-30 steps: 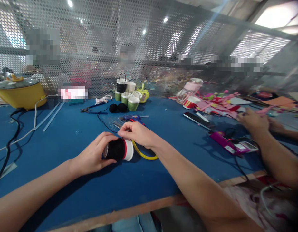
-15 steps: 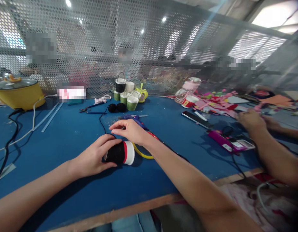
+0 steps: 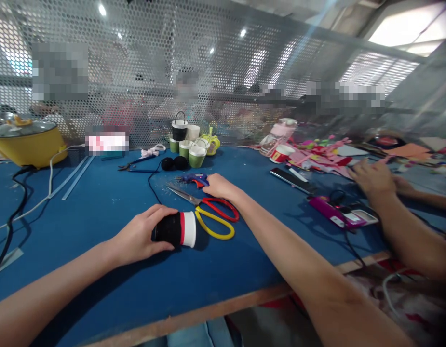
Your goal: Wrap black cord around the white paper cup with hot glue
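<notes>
Here the left hand [image 3: 141, 236] is wrapped around a small paper cup covered in black material, with a red band and a white rim [image 3: 175, 229], which lies on its side on the blue felt-covered table [image 3: 100, 212]; thumb and fingers curl over the cup's black part. Just to the cup's right lie scissors with one red and one yellow handle loop [image 3: 211, 217], blades pointing away to the left. The right hand [image 3: 217, 185] reaches beyond the scissors to a blue glue gun [image 3: 192, 179] and touches its near end; whether its fingers have closed on the gun cannot be told. Farther back, near the perforated metal screen [image 3: 223, 72], stands a cluster of small green, white and black cups with handles [image 3: 190, 142]. A yellow electric pot with a glass lid [image 3: 27, 142] sits at the far left. At the right, another person's hand [image 3: 371, 178] works near a magenta device [image 3: 342, 214] and pink paper scraps [image 3: 317, 152].
</notes>
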A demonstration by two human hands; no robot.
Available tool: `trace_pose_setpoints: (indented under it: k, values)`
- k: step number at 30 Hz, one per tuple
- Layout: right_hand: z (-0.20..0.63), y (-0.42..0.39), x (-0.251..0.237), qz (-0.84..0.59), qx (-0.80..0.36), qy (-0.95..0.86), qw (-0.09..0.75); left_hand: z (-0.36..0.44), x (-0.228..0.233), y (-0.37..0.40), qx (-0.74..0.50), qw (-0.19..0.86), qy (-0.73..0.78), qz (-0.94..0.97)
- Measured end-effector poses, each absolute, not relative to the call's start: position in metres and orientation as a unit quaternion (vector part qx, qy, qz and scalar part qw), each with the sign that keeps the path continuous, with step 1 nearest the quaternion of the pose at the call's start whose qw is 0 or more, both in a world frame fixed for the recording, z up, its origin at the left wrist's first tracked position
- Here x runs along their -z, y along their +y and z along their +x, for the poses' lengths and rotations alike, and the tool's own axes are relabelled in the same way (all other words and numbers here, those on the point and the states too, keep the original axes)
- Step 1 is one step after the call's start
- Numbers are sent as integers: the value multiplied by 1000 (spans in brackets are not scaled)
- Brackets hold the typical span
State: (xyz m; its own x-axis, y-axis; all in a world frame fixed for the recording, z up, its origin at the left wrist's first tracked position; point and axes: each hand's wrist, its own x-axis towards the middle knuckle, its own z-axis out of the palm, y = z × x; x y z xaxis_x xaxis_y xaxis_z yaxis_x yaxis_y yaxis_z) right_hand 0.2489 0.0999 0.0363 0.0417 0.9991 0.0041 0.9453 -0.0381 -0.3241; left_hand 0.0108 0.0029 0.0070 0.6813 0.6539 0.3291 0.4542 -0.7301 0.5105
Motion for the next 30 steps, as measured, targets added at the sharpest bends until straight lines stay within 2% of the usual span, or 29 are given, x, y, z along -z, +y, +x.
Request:
trace_pose_setpoints:
  k: [5,9,14,17,20,25,30]
  values:
    - [247,106,-25,-726,-116,-660,151,9,-3,7,-278,175,326,887]
    - [252,92,-40,-704,-142,-664,208,6,-1,12,-302,154,333,880]
    - [253,53,-68,-612,-250,-701,268,4,-6,16,-298,119,349,880]
    - [247,31,-76,-578,-276,-713,285,2,-9,18,-292,102,365,878]
    - [239,16,-79,-564,-297,-717,281,-1,-9,21,-292,118,383,869]
    - [233,4,-81,-569,-273,-742,227,-5,-6,27,-315,160,402,845]
    - [232,-1,-80,-562,-175,-787,186,-7,-3,29,-331,186,402,833]
